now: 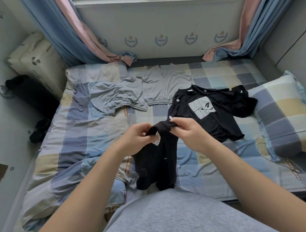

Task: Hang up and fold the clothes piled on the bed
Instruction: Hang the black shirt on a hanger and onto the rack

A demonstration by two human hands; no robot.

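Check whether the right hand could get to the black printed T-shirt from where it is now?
Probably yes. The black printed T-shirt lies flat on the bed, just beyond the right hand, with nothing between them. But that hand and the left hand both pinch a dark garment, so it must let go first.

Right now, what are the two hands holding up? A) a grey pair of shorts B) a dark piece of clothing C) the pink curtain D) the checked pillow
B: both the left hand and the right hand pinch the top of a dark garment that hangs down over the bed.
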